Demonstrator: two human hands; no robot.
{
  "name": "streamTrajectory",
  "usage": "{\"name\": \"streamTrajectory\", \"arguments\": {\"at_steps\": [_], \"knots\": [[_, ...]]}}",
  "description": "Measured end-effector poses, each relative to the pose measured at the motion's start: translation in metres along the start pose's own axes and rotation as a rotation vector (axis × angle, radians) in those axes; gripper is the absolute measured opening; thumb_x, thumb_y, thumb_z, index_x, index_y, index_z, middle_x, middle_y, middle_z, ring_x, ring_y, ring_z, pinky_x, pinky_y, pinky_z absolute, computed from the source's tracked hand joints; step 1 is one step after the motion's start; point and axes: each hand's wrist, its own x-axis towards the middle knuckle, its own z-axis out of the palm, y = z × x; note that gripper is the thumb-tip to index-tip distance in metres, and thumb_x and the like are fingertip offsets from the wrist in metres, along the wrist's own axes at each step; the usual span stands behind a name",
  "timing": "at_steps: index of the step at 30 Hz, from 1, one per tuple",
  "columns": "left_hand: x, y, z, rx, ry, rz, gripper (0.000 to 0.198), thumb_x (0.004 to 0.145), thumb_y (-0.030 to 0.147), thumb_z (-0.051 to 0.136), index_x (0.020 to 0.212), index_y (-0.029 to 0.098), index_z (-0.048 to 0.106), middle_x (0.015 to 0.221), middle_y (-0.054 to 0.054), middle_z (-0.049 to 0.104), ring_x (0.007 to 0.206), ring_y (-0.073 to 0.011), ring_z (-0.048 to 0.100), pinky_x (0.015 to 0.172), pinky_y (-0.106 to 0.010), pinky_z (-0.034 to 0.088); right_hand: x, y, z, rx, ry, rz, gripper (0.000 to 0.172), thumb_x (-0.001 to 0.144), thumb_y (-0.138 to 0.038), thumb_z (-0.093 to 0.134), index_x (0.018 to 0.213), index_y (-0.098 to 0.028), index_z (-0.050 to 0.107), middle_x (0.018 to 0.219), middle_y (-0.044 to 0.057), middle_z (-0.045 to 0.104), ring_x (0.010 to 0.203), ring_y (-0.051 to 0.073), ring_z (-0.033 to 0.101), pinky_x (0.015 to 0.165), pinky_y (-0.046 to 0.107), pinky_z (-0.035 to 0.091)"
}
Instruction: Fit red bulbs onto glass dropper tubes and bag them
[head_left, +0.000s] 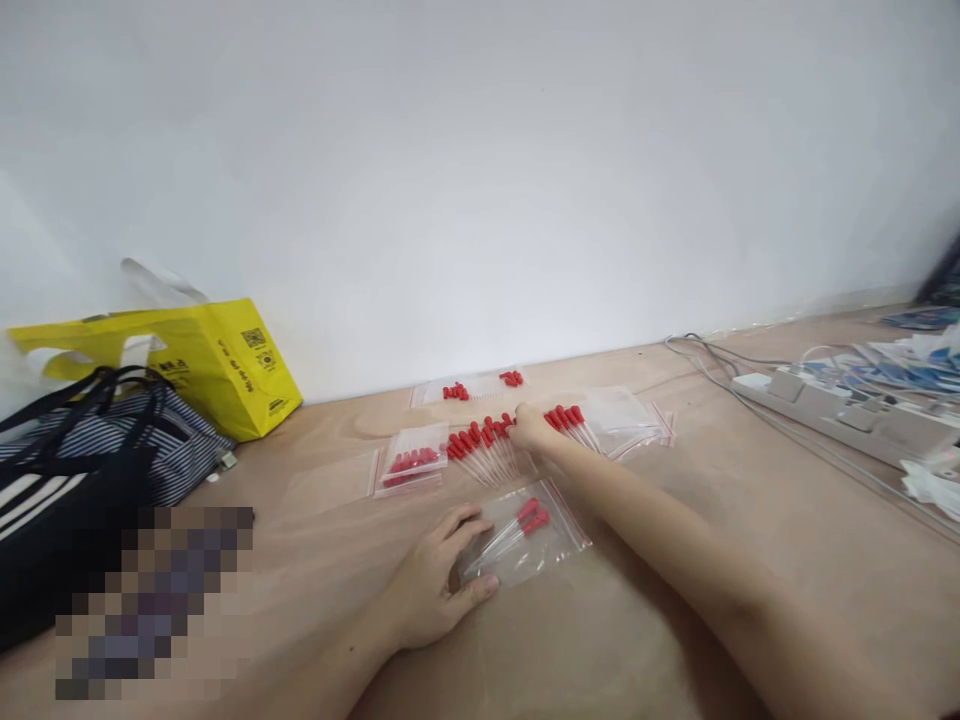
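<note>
In front of me lies a clear zip-lock bag [517, 560] holding a few droppers [534, 515] with red rubber bulbs. My left hand [439, 580] curls around the bag's left end, with its thumb on the near edge and its fingers at the far edge. Further out, my right hand [529, 428] reaches into a fanned row of red-bulbed droppers [480, 445]. Its fingertips are by the bulbs and mostly hidden by the hand, so a grip cannot be made out. Several more droppers [566, 418] lie just right of that hand.
Filled bags [416, 455] are stacked left of the row, and flat clear bags [619, 415] lie to its right. More red bulbs [455, 392] sit near the wall. A yellow bag [247, 370] and dark striped bag [180, 440] stand left; a power strip [847, 410] lies right.
</note>
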Motion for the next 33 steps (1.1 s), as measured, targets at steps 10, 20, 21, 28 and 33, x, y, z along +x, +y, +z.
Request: {"name": "streamTrajectory", "arguments": {"at_steps": [10, 20, 21, 28, 33], "knots": [[0.002, -0.001, 0.003, 0.012, 0.050, 0.043, 0.043, 0.078, 0.041, 0.049, 0.117, 0.023, 0.046, 0.126, -0.008, 0.042, 0.113, -0.0241, 0.043, 0.093, -0.039, 0.039, -0.070, 0.072, -0.047, 0.692, 0.177, -0.044, 0.047, 0.076, -0.031, 0.044, 0.118, -0.017, 0.031, 0.061, -0.006, 0.048, 0.045, 0.009, 0.049, 0.046, 0.023, 0.041], [0.005, -0.001, 0.002, 0.036, 0.036, 0.053, 0.043, 0.080, 0.041, 0.047, 0.118, 0.023, 0.043, 0.126, -0.008, 0.041, 0.113, -0.0235, 0.042, 0.093, -0.040, 0.038, -0.116, 0.071, -0.022, 1.113, -0.112, 0.007, 0.039, 0.069, -0.046, 0.056, 0.094, -0.021, 0.039, 0.066, -0.004, 0.055, 0.052, 0.009, 0.055, 0.051, 0.024, 0.047], [0.005, -0.002, 0.002, 0.038, 0.033, 0.052, 0.043, 0.080, 0.041, 0.046, 0.118, 0.022, 0.043, 0.127, -0.009, 0.041, 0.114, -0.0233, 0.042, 0.094, -0.039, 0.038, -0.117, 0.071, -0.021, 1.097, -0.170, -0.015, 0.039, 0.069, -0.047, 0.057, 0.091, -0.020, 0.041, 0.062, -0.005, 0.054, 0.049, 0.009, 0.054, 0.048, 0.023, 0.045], [0.004, -0.002, 0.004, 0.047, 0.032, 0.046, 0.043, 0.081, 0.042, 0.044, 0.119, 0.023, 0.042, 0.128, -0.008, 0.040, 0.115, -0.0229, 0.041, 0.095, -0.039, 0.037, -0.122, 0.066, -0.030, 0.785, -0.456, -0.234, 0.030, 0.067, -0.044, 0.061, 0.077, -0.015, 0.063, 0.062, -0.001, 0.060, 0.052, 0.009, 0.054, 0.054, 0.023, 0.045], [0.004, -0.001, 0.003, 0.038, 0.017, 0.037, 0.043, 0.080, 0.041, 0.045, 0.119, 0.022, 0.043, 0.128, -0.008, 0.039, 0.116, -0.0234, 0.041, 0.095, -0.039, 0.036, -0.125, 0.060, -0.029, 0.803, -0.539, -0.354, 0.029, 0.069, -0.043, 0.060, 0.078, -0.016, 0.066, 0.082, 0.005, 0.064, 0.078, 0.015, 0.059, 0.077, 0.028, 0.045]]}}
